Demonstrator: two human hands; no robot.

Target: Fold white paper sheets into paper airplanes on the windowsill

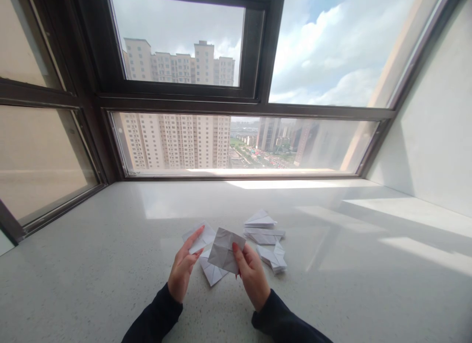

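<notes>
A creased square of folded paper [223, 249], greyish on its shaded face, is pinched between the thumb and fingers of my right hand [254, 273]. My left hand [181, 270] is just left of it, thumb and forefinger stretched out and apart. Beyond those fingertips is a white folded paper [206, 234]; whether they touch it I cannot tell. Under the held square, another white folded paper [213, 273] shows partly, its upper portion covered.
To the right of my hands lie a stack of folded papers [260, 218], a flat folded strip [264, 235] and a pile of pointed folded pieces [273, 258]. They rest on a speckled white windowsill [332, 294]. A dark window frame [243, 177] borders its far edge.
</notes>
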